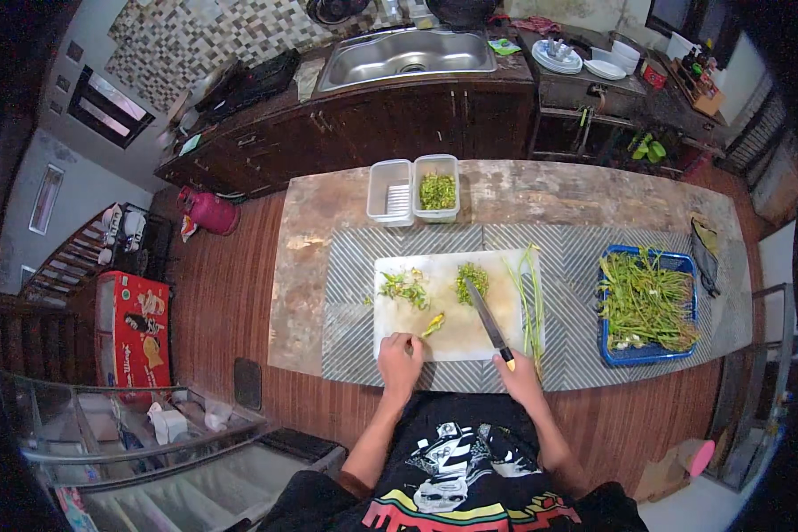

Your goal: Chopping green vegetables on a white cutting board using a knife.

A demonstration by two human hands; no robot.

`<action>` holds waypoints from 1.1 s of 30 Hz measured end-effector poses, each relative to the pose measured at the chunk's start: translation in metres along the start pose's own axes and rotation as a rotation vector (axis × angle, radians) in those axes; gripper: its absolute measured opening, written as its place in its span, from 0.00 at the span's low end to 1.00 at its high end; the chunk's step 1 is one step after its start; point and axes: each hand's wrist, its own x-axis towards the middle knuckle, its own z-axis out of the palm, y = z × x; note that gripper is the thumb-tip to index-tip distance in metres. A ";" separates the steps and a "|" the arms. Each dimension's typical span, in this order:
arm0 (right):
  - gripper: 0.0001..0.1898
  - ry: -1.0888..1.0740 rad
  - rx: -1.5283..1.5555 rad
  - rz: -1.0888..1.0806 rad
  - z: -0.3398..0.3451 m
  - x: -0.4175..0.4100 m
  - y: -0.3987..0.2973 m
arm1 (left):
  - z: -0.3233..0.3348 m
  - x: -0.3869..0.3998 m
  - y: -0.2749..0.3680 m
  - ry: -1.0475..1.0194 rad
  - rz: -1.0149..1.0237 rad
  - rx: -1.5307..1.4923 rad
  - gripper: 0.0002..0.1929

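Observation:
My right hand (pixel 520 378) grips a kitchen knife (pixel 487 319) by its handle, the blade tip at a pile of chopped greens (pixel 471 284) on a white cutting board (pixel 449 342). My left hand (pixel 400 359) rests at the board's lower left edge, its fingers curled; whether they hold anything cannot be told. Just above those fingers lies a yellowish leaf piece (pixel 433 324). Leafy scraps (pixel 404 288) lie at the board's upper left. Long green stalks (pixel 532 306) lie over its right edge. A blue basket (pixel 610 358) of leafy vegetables (pixel 648 299) stands to the right.
Beyond the board stand two plastic containers, one empty (pixel 391 193) and one with chopped greens (pixel 437 193). A dark and tan cloth-like item (pixel 705 256) lies right of the basket. Striped mats (pixel 575 266) cover part of the table (pixel 538 189). A sink (pixel 409 60) is behind.

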 end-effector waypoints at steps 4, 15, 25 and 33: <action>0.16 0.036 -0.004 -0.023 0.004 -0.001 0.000 | -0.008 0.017 -0.016 -0.232 -0.170 -0.128 0.11; 0.16 0.090 -0.036 -0.123 0.014 -0.012 -0.009 | -0.020 0.029 0.024 -0.234 0.000 -0.407 0.10; 0.18 0.131 -0.055 -0.092 0.023 -0.023 0.001 | -0.017 0.001 -0.020 -0.344 -0.091 -0.346 0.10; 0.19 0.106 -0.081 -0.128 0.028 -0.020 0.005 | -0.028 0.059 -0.045 -0.187 0.032 -0.110 0.14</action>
